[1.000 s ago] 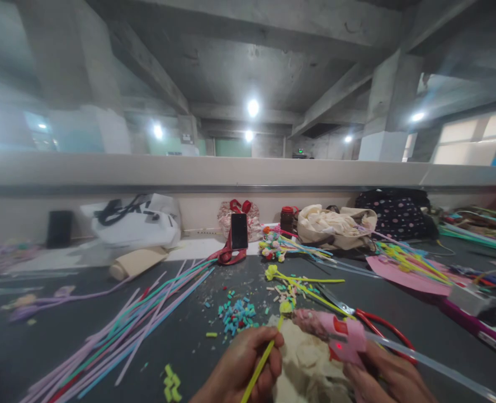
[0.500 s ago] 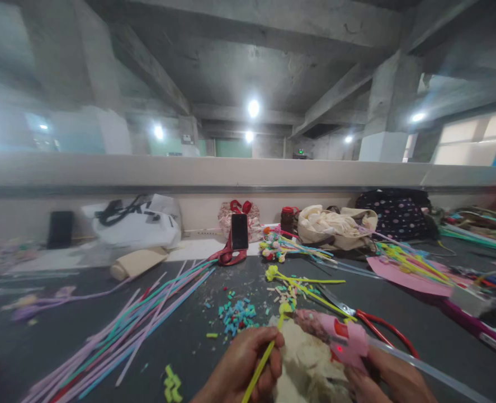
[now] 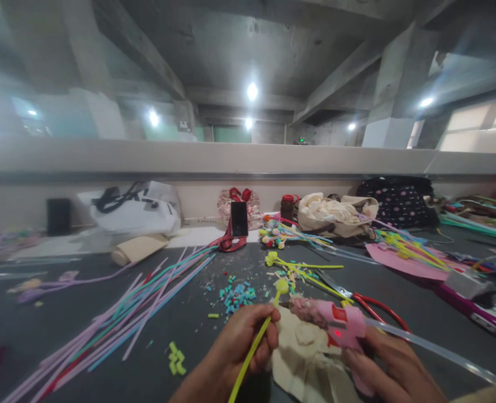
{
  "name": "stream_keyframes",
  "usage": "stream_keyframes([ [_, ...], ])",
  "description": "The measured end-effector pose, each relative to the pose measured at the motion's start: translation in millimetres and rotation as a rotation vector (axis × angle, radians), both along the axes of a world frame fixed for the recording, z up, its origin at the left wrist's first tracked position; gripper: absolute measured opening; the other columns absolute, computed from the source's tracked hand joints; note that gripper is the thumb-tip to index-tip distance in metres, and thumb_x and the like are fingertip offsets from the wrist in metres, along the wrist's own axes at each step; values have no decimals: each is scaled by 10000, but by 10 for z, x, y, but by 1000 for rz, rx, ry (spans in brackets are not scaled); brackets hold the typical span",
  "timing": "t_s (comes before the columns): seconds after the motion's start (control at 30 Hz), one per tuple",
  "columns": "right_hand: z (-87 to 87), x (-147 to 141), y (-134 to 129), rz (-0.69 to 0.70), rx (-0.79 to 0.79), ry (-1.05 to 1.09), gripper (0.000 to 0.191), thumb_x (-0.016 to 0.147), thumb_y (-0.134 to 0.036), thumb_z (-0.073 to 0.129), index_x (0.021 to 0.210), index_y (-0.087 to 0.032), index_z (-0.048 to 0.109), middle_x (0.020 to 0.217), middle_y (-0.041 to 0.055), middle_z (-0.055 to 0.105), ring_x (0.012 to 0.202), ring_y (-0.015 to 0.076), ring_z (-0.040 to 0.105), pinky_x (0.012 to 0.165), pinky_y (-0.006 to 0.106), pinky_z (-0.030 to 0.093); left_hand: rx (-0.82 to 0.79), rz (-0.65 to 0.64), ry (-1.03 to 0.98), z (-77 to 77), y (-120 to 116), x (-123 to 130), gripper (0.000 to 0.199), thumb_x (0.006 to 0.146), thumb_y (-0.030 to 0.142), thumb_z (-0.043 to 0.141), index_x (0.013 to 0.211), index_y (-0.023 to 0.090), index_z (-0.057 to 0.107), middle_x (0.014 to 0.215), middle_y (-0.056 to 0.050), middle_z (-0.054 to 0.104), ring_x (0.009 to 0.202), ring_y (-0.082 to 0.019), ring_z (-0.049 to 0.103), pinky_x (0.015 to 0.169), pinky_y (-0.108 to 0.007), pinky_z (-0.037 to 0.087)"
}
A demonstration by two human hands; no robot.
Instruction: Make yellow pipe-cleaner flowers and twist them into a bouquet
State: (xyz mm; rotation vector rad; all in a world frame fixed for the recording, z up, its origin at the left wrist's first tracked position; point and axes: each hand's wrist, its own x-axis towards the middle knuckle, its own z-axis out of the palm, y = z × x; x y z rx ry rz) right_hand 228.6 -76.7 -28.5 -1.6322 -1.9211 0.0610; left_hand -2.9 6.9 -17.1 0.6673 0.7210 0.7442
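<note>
Between the fingertips of my left hand (image 3: 254,336) is a thin yellow stem (image 3: 246,365), tilted, with a rounded yellow tip (image 3: 281,286) at its upper end. My right hand (image 3: 388,361) grips a pink hot glue gun (image 3: 350,323). A long clear glue stick (image 3: 436,348) runs out of its back, and a small red light glows on its side. The gun's nozzle points left, close to the stem's tip but apart from it. Beneath the gun and beside my left hand lies a crumpled beige cloth (image 3: 304,358).
Small blue cut pieces (image 3: 237,296) and yellow-green bits (image 3: 175,358) lie on the dark table. Long coloured stems (image 3: 126,316) spread to the left. Red-handled scissors (image 3: 373,308) and finished yellow stems (image 3: 310,266) sit beyond the gun. A phone (image 3: 239,218) leans at the back.
The view has tilted down slightly. The glue gun's nozzle and the stem's yellow tip, close together before, now stand a little farther apart. Both hands keep their holds.
</note>
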Motion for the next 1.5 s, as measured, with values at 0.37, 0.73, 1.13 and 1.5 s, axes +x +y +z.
stream_keyframes([
  [0.37, 83, -56, 105, 112, -276, 306, 383, 814, -464, 366, 574, -208, 520, 606, 6, 587, 594, 168, 561, 557, 227, 449, 109, 151, 107, 320, 67, -301, 197, 779, 258, 456, 648, 145, 549, 392, 33, 527, 231, -33, 370, 232, -93, 240],
  [0.73, -94, -126, 191, 83, -267, 85, 317, 857, -396, 326, 672, -213, 506, 677, 15, 582, 621, 157, 547, 575, 217, 407, 286, 181, 182, 436, -47, -670, 168, 754, 297, 508, 680, 159, 570, 469, 32, 533, 313, -37, 428, 266, -87, 293],
  [1.13, -122, -179, 217, 124, -290, -8, 275, 876, -316, 332, 675, -200, 479, 682, 0, 554, 632, 135, 527, 580, 206, 371, 298, 286, 40, 332, 32, -759, 147, 735, 306, 547, 698, 164, 544, 458, 44, 510, 309, -28, 401, 271, -82, 274],
  [1.5, -64, -238, 266, 16, -226, -255, 256, 877, -279, 339, 764, -206, 557, 786, 42, 626, 718, 166, 603, 647, 244, 404, 317, 294, 74, 309, -47, -759, 82, 686, 243, 619, 672, 164, 600, 582, 18, 555, 478, -62, 468, 387, -123, 390],
])
